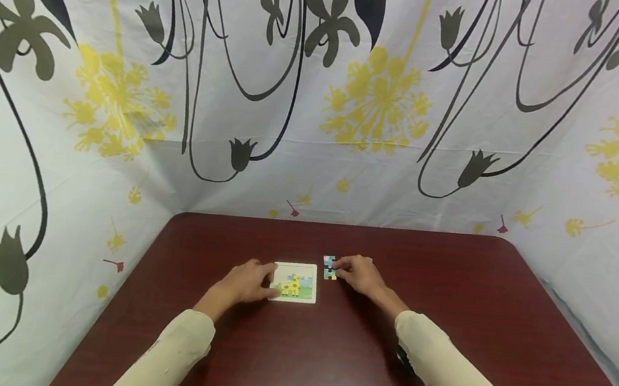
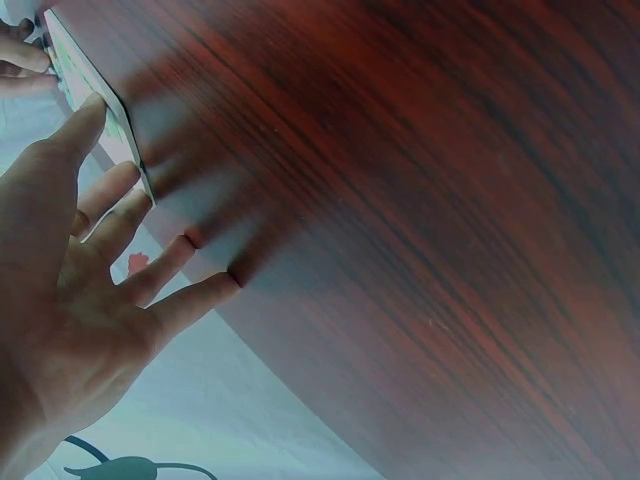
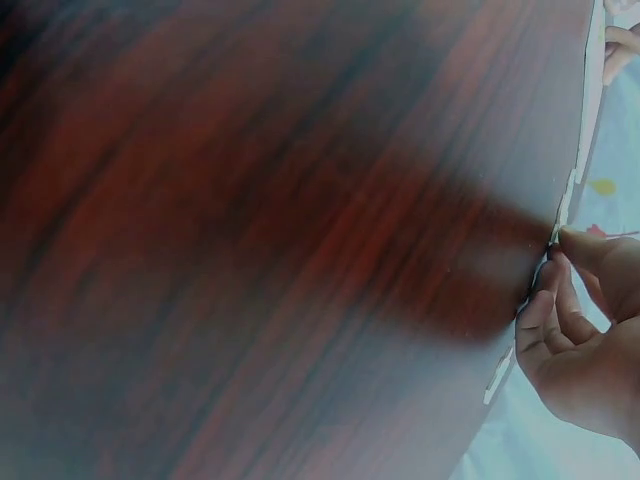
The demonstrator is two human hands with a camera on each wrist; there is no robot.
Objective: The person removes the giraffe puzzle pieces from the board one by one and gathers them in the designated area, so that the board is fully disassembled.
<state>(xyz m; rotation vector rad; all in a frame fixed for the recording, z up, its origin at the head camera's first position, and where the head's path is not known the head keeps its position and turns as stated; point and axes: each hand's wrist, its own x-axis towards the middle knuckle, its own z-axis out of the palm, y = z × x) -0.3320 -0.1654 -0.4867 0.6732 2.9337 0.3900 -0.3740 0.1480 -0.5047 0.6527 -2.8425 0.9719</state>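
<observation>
A white-framed puzzle board (image 1: 297, 264) lies on the table, a yellow giraffe picture (image 1: 292, 286) partly filling it. My left hand (image 1: 246, 279) is at the board's left edge, thumb over its near corner. In the left wrist view the left hand (image 2: 95, 290) has its fingers spread, several fingertips down on the table. Right of the board lie blue-and-green puzzle pieces (image 1: 330, 275). My right hand (image 1: 360, 273) reaches them from the right. The right wrist view shows the right hand (image 3: 585, 360) with thumb and curled fingers pinching at a piece (image 3: 562, 210), mostly hidden by the fingertips.
The dark red wooden table (image 1: 296, 364) has rounded far corners. White cloth (image 1: 308, 119) with printed flowers hangs behind it and along the sides. Another thin piece (image 3: 497, 375) lies beside the right hand in the right wrist view.
</observation>
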